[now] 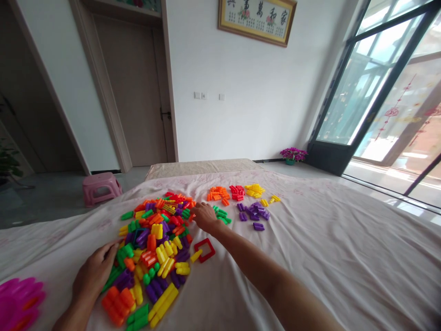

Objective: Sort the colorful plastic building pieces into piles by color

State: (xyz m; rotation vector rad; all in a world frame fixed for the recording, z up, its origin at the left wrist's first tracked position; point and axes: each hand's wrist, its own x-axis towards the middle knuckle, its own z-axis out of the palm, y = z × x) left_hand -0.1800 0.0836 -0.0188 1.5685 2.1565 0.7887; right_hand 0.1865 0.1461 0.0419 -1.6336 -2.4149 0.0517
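A heap of plastic building blocks [167,250] in yellow, green, orange, red and purple lies on the bed sheet before me. My left hand [95,271] rests against the heap's left side, palm down, its fingers loosely stretched beside green blocks [124,253]. At the heap's right edge, my right hand [206,217] reaches down with its fingers drawn together on an orange block [192,217]; the fingertips are partly hidden. Just right of that hand sits a small group of green blocks [222,214].
Separate groups of orange [217,194], red [237,192], yellow [254,190] and purple blocks [255,211] lie farther right. A red square frame [211,246] is near the heap. A pink flower-shaped container [24,301] stands at lower left. Beyond the sheet is a pink stool [101,188].
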